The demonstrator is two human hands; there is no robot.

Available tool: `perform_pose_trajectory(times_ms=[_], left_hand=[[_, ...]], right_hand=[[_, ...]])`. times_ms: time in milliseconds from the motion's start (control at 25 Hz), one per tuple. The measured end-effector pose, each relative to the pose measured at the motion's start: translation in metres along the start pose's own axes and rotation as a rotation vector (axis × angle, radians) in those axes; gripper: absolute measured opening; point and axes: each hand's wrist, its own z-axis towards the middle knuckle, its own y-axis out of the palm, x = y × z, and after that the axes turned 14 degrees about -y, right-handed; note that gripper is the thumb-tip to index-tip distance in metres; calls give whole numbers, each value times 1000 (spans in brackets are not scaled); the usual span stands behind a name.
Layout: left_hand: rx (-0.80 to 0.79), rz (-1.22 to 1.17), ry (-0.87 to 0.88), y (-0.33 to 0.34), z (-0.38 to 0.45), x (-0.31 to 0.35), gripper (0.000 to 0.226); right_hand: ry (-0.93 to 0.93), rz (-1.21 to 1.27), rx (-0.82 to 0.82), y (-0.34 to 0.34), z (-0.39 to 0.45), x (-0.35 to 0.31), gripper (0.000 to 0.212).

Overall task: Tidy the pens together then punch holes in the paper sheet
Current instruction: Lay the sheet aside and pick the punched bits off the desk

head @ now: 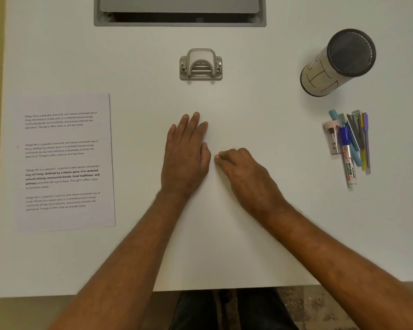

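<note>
Both hands rest on the white table [224, 246], side by side near its middle, and neither holds anything. The left hand [186, 158] lies flat, palm down, fingers straight and close together. The right hand [243, 172] sits just beside it with its fingers curled loosely under, its fingertips almost at the left thumb.

The pens [354, 144] lie well apart from the right hand, off toward the table's right edge — a loose bundle pointing roughly away from the person. In it a blue-capped whiteboard marker [348, 160], a light blue pen, a yellow one and a purple one can be told apart, with a pink pencil sharpener [332, 139] touching the bundle's left side. Beyond them stands a cylindrical pen holder [339, 63] with a dark rim.

The hole punch [200, 65], grey-beige, sits straight ahead of the left fingertips, a clear gap of bare table between. The paper sheet [65, 160] — printed with four blocks of text — lies flat to the left of the left hand, near the table's left edge.
</note>
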Motion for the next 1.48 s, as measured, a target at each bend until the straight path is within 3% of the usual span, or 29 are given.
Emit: perform_pose_trajectory(times_ms=[280, 760, 840, 960, 1080, 1320, 1480], left_hand=[[1, -4, -3, 1, 0, 0, 52], [-3, -3, 6, -1, 0, 1, 51], [4, -17, 4, -1, 0, 1, 51], [12, -25, 2, 0, -1, 1, 50], [6, -37, -2, -1, 0, 2, 50], [0, -36, 7, 0, -1, 1, 50], [-7, -35, -12, -2, -1, 5, 50]], right_hand=[[30, -96, -132, -17, 19, -1, 23], [76, -119, -21, 0, 32, 1, 15], [197, 38, 72, -8, 31, 9, 12], [570, 609, 226, -32, 28, 27, 16], [708, 1017, 364, -56, 21, 37, 21], [649, 1033, 633, -120, 26, 57, 19], [560, 778, 834, -177, 29, 95, 19]])
